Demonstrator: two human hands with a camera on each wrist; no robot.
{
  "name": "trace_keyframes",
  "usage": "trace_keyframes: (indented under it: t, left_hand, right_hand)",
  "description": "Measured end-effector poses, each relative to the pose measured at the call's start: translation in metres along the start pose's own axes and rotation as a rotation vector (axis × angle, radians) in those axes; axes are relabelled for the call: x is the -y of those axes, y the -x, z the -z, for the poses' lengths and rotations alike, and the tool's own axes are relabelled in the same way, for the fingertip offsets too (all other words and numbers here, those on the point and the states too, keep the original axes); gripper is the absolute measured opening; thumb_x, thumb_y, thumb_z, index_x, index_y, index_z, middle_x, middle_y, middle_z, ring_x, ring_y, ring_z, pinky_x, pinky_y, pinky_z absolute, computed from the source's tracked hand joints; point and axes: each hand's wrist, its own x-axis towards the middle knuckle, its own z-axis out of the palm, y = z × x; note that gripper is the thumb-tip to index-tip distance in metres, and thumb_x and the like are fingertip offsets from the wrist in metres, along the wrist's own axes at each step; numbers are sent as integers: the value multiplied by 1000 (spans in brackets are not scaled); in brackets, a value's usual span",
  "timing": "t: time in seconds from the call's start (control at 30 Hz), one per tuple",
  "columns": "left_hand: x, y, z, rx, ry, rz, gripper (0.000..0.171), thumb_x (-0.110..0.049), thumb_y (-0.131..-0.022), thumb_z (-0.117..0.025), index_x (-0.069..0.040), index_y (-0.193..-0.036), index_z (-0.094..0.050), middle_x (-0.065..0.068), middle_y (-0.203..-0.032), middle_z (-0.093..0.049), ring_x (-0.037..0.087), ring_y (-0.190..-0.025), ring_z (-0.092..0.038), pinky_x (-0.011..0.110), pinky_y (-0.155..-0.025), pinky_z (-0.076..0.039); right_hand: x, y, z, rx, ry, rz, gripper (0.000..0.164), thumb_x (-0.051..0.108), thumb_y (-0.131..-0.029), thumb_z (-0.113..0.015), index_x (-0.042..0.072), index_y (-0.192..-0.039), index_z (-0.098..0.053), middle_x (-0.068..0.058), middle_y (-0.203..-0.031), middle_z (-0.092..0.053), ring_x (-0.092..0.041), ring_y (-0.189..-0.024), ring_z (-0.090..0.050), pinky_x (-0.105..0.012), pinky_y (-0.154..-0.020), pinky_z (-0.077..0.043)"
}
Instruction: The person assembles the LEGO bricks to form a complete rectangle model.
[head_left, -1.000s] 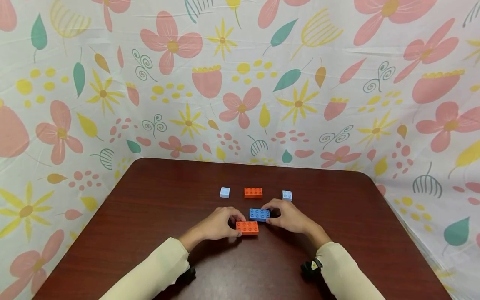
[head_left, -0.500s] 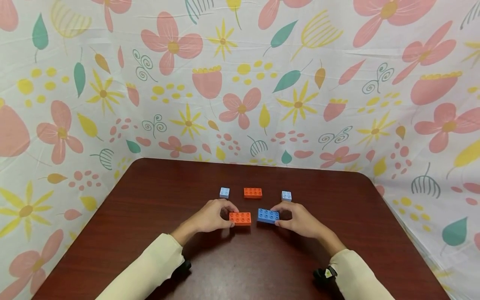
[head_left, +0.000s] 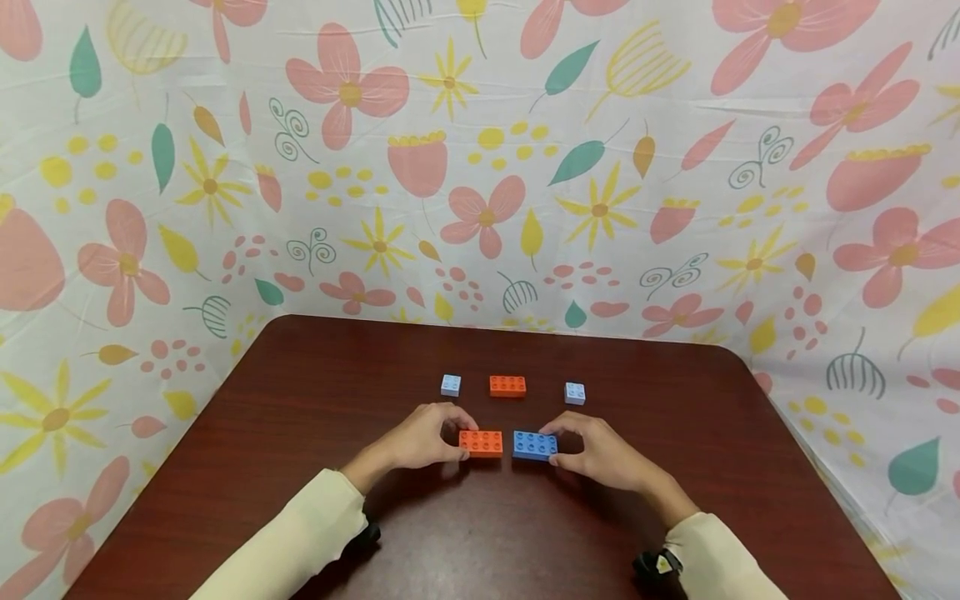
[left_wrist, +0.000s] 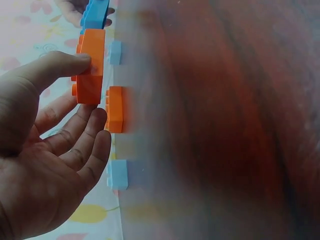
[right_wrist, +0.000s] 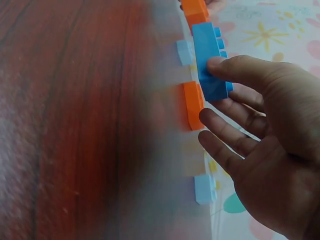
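Observation:
My left hand [head_left: 426, 436] pinches an orange building brick [head_left: 481, 443] by its left end, thumb on the near side and fingers behind, studs upward. In the left wrist view that orange brick [left_wrist: 91, 67] shows its smooth side under the thumb. My right hand [head_left: 597, 450] pinches a blue building brick [head_left: 534, 445] by its right end; the right wrist view shows the thumb on this blue brick [right_wrist: 207, 60]. The two held bricks sit side by side in the head view with a narrow gap between them. Their studs face up.
Behind the hands, a row stands on the dark brown table [head_left: 337, 358]: a light blue brick [head_left: 450, 385], a second orange brick [head_left: 507, 386] and another light blue brick [head_left: 574, 392]. A flowered cloth [head_left: 480, 125] hangs beyond the table's far edge.
The orange brick first moved left and away, then slightly nearer. The blue brick, at first behind it, moved right and then nearer. They now stand level, with the light blue brick at right fully visible.

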Motion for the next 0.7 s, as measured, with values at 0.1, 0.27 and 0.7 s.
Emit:
trace_keyframes:
  t: [0.1,0.27,0.7]
  left_hand:
    - [0,0,-3,19,-4,-1,30,-19,-85,-83,-19,-113,-75,-6,-112,-72,14,-99,-66,32,-87,-53]
    - [-2,-1,-7,35,-10,14,30,-20,-86,-83,-19,-114,-75,-5,-114,-72,14,-99,-66,33,-88,-54]
    - [2,-1,-15,54,-26,12,28,-18,-85,-83,-20,-112,-75,-6,-110,-71,14,-98,-67,32,-88,-54]
  right_hand:
    - [0,-1,-3,6,-13,8,35,21,-92,-79,22,-125,-70,7,-121,-70,-10,-109,-64,-38,-98,-56]
    - [0,-2,-6,9,-37,35,33,20,-92,-79,20,-124,-71,6,-118,-71,-11,-107,-64,-38,-95,-56]
    - [-6,-2,-15,32,-33,39,32,18,-89,-80,21,-120,-71,7,-114,-70,-8,-100,-63,-29,-88,-56]
